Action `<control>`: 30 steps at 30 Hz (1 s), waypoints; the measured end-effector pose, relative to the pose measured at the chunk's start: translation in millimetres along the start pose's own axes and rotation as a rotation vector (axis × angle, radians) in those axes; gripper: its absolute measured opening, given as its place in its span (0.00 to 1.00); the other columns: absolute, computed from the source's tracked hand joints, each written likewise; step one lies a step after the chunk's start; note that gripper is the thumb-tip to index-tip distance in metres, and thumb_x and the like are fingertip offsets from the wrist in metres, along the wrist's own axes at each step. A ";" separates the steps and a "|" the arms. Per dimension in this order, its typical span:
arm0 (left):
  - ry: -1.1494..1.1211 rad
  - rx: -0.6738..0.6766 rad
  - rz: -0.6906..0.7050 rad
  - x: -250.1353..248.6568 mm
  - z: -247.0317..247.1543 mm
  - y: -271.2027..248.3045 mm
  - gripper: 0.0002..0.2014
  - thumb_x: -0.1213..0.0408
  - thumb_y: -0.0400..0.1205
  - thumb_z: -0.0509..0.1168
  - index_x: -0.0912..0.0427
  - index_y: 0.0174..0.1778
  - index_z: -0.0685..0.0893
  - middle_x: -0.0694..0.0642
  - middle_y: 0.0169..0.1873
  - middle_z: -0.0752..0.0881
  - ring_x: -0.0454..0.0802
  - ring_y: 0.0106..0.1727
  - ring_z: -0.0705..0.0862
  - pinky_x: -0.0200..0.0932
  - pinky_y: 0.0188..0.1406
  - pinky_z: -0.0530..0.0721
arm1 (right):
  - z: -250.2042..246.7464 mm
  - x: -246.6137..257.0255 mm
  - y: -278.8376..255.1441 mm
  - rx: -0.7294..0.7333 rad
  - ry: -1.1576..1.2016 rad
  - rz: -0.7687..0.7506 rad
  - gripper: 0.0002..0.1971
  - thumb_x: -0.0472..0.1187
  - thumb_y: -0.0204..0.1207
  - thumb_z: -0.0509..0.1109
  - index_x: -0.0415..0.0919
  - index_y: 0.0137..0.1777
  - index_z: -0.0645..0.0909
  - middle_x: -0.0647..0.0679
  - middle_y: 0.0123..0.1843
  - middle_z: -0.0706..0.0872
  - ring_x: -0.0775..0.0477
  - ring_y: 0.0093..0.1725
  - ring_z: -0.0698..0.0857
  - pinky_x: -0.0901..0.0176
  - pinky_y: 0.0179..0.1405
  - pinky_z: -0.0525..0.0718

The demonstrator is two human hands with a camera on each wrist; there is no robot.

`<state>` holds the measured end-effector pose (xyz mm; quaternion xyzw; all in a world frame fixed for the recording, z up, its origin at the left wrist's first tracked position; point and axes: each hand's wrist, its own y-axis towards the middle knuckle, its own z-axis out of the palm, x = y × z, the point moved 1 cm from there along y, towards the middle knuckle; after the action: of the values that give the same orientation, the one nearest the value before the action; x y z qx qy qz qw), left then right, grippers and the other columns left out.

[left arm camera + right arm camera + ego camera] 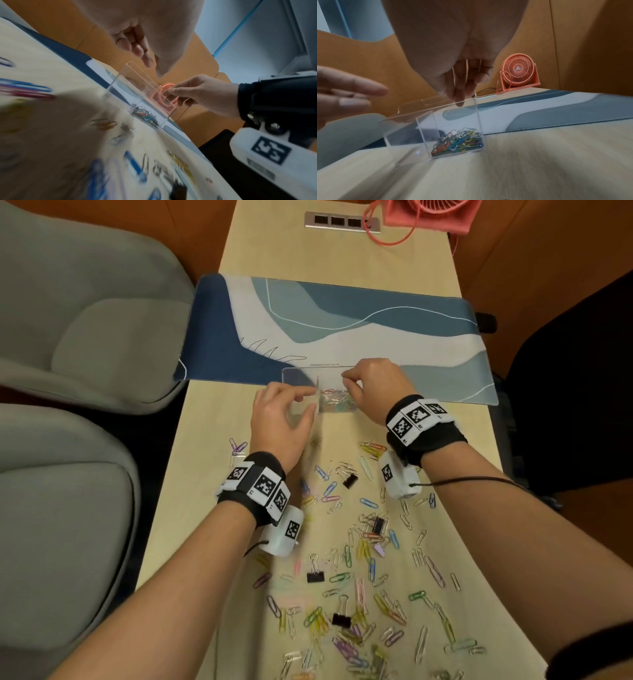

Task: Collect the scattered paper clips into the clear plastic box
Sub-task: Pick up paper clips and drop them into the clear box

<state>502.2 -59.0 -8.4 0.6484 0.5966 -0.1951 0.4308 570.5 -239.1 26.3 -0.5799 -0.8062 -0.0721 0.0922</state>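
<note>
A person's right hand (371, 386) has its grip pinched on the clear plastic box (436, 135) at the surface's (212, 460) 12 o'clock edge, left hand (279, 419) loose-fingered beside it; paper clips (363, 549) lie scattered toward 6 o'clock.

Soft even light, blurred wrist views

The head camera looks steeply down over the desk (212, 508). Both wrist cameras sit low, close (nearly skimming it), facing the clear plastic box (436, 135), which all three views share.
</note>
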 end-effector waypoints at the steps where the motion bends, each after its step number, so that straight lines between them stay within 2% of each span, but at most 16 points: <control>1: 0.007 0.021 -0.009 0.1 -4.3 -8.7 0.10 0.62 0.77 0.71 0.49 0.53 0.89 0.48 0.46 0.82 0.45 0.48 0.75 0.33 0.55 0.71 | -3.6 2.8 -5.0 -0.015 0.008 0.004 0.15 0.43 0.83 0.60 0.39 0.55 0.87 0.41 0.51 0.88 0.38 0.53 0.84 0.47 0.53 0.83; 4: 0.037 0.128 -0.049 -0.3 -22.8 -41.2 0.10 0.63 0.77 0.72 0.48 0.52 0.89 0.47 0.46 0.79 0.44 0.50 0.73 0.23 0.55 0.64 | -19.8 11.6 -34.8 -0.105 0.073 0.040 0.15 0.42 0.82 0.62 0.44 0.63 0.85 0.44 0.52 0.88 0.41 0.53 0.84 0.50 0.53 0.83; 5: 0.058 0.180 -0.067 -1.5 -31.3 -55.3 0.10 0.64 0.77 0.71 0.47 0.52 0.89 0.46 0.46 0.79 0.43 0.51 0.73 0.22 0.55 0.63 | -24.7 16.6 -51.9 -0.126 0.100 0.052 0.14 0.42 0.81 0.63 0.44 0.62 0.85 0.46 0.51 0.88 0.43 0.50 0.85 0.52 0.52 0.83; 7: 0.092 0.305 -0.091 -3.4 -47.1 -87.1 0.13 0.70 0.77 0.69 0.48 0.51 0.89 0.45 0.47 0.79 0.44 0.54 0.73 0.27 0.56 0.64 | -27.3 26.9 -94.4 -0.124 0.144 0.085 0.13 0.42 0.80 0.64 0.45 0.58 0.87 0.48 0.48 0.89 0.45 0.44 0.85 0.53 0.50 0.84; 9: 0.118 0.405 -0.118 -5.5 -64.3 -122.8 0.17 0.75 0.76 0.66 0.48 0.50 0.89 0.45 0.49 0.79 0.44 0.56 0.73 0.31 0.59 0.65 | -21.6 34.8 -148.1 -0.011 0.193 0.159 0.10 0.42 0.78 0.66 0.46 0.50 0.89 0.50 0.44 0.91 0.48 0.41 0.86 0.54 0.49 0.85; 11: 0.159 0.441 -0.141 -5.2 -81.5 -155.7 0.18 0.76 0.76 0.66 0.48 0.51 0.89 0.45 0.50 0.78 0.43 0.57 0.72 0.33 0.60 0.67 | -11.8 37.7 -202.9 0.164 0.207 0.272 0.09 0.42 0.77 0.66 0.45 0.45 0.89 0.50 0.41 0.91 0.49 0.39 0.87 0.54 0.47 0.87; 14: 0.212 0.484 -0.182 -1.6 -100.2 -204.5 0.19 0.77 0.74 0.66 0.50 0.52 0.89 0.46 0.51 0.78 0.44 0.56 0.72 0.39 0.63 0.73 | 8.6 41.6 -284.0 0.375 0.195 0.442 0.10 0.43 0.74 0.66 0.45 0.41 0.88 0.49 0.39 0.89 0.49 0.39 0.86 0.56 0.45 0.87; 16: 0.205 0.530 -0.212 -2.1 -106.9 -231.4 0.20 0.78 0.75 0.65 0.50 0.54 0.89 0.47 0.53 0.79 0.44 0.57 0.73 0.41 0.65 0.74 | 22.8 46.7 -327.5 0.428 0.202 0.500 0.08 0.42 0.73 0.66 0.47 0.41 0.87 0.51 0.40 0.88 0.52 0.40 0.86 0.59 0.45 0.87; 19: 0.231 0.551 -0.156 -10.2 -107.0 -260.9 0.23 0.79 0.75 0.64 0.51 0.60 0.87 0.48 0.56 0.79 0.45 0.60 0.74 0.39 0.66 0.76 | 36.6 56.5 -368.3 0.416 0.182 0.575 0.04 0.42 0.73 0.68 0.48 0.43 0.85 0.51 0.41 0.86 0.52 0.40 0.83 0.61 0.44 0.84; 21: 0.265 0.573 -0.116 -20.2 -103.0 -275.5 0.24 0.78 0.77 0.63 0.50 0.64 0.85 0.49 0.58 0.78 0.46 0.60 0.75 0.38 0.63 0.78 | 43.1 61.4 -382.5 0.371 0.174 0.603 0.05 0.42 0.73 0.71 0.45 0.49 0.84 0.49 0.45 0.84 0.52 0.43 0.81 0.64 0.44 0.79; 26: 0.368 0.670 -0.007 -40.5 -91.1 -303.1 0.26 0.74 0.76 0.63 0.51 0.70 0.79 0.54 0.57 0.76 0.53 0.58 0.74 0.48 0.57 0.82 | 61.6 85.8 -400.8 0.277 0.222 0.608 0.10 0.39 0.74 0.71 0.42 0.55 0.85 0.46 0.51 0.83 0.49 0.48 0.80 0.66 0.48 0.75; 30: 0.427 0.697 0.026 -49.3 -89.2 -317.9 0.24 0.66 0.78 0.62 0.51 0.72 0.78 0.54 0.58 0.76 0.54 0.59 0.74 0.49 0.56 0.82 | 58.2 95.2 -409.2 0.205 0.329 0.593 0.11 0.38 0.71 0.75 0.43 0.54 0.87 0.48 0.49 0.86 0.55 0.43 0.80 0.71 0.45 0.74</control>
<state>169.1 -44.6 -24.9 0.7889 0.5627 -0.2410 0.0541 149.1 -268.2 -12.0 -0.7570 -0.5803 -0.0533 0.2956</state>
